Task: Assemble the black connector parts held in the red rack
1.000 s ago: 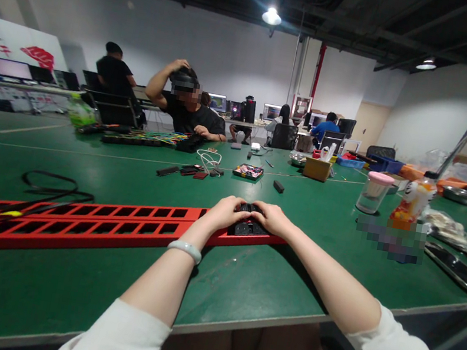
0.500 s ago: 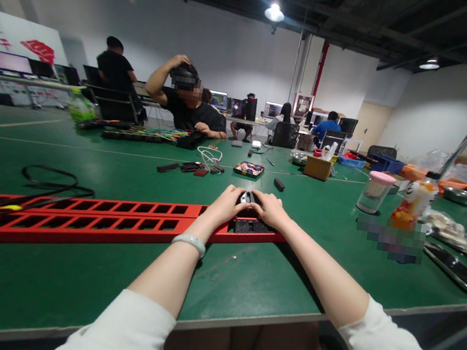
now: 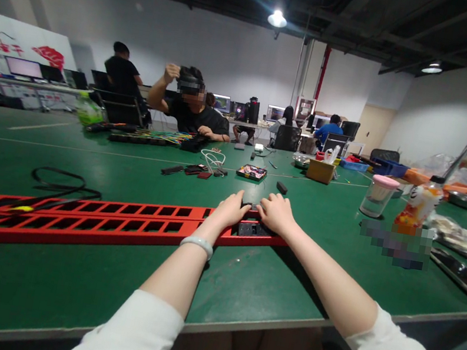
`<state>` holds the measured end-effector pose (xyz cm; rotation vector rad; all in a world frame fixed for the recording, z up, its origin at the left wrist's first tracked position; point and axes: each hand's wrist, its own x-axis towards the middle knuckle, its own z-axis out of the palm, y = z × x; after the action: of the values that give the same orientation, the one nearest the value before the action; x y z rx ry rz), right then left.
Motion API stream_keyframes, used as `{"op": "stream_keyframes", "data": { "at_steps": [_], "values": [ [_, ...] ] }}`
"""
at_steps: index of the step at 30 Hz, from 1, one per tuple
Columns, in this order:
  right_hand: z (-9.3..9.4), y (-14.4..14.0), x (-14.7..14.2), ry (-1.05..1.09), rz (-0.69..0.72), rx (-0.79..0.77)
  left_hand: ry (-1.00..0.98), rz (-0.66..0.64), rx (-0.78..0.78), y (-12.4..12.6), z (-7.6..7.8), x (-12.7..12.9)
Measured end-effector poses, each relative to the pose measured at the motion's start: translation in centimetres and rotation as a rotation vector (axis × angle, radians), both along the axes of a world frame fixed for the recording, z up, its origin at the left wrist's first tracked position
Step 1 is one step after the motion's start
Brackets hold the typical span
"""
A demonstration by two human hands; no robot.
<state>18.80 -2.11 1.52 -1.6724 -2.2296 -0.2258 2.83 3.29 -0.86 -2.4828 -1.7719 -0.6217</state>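
Note:
A long red frame [image 3: 191, 229] with two rows of rectangular openings lies across the table in front of me. A black socket-like module [image 3: 251, 230] sits in its near row, towards the right end. Just behind it is a second black module [image 3: 251, 207], low at the far row, mostly covered by my fingers. My left hand [image 3: 230, 210] is closed on that module's left side, a pale bangle on the wrist. From the right, my right hand [image 3: 277, 213] has its fingers curled on the same module. Whether it is fully seated cannot be seen.
A black cable [image 3: 64, 185] loops over the frame's left part. Beyond my hands lie a small tray [image 3: 252, 172], a black block [image 3: 281, 188] and dark pieces [image 3: 196, 170]. A lidded cup [image 3: 378, 196], bottle [image 3: 419, 203] and phone [image 3: 463, 274] are on the right. A person [image 3: 188, 108] sits opposite.
The module between my hands, held up with a silvery face showing, is now lower against the frame and more covered. My hands have moved slightly apart. The view has shifted a little.

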Motion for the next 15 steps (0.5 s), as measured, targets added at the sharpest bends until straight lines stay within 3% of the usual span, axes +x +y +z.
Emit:
{"op": "stream_keyframes", "data": {
  "at_steps": [7,15],
  "values": [
    [0.3,-4.7,-2.6,0.052,-0.153,-0.174,0.087,0.091,-0.119,-0.6,0.5,0.1],
    [0.1,-3.7,-4.6,0.082,-0.149,-0.331,0.107,0.110,-0.080,-1.1,0.5,0.7]
  ]
}}
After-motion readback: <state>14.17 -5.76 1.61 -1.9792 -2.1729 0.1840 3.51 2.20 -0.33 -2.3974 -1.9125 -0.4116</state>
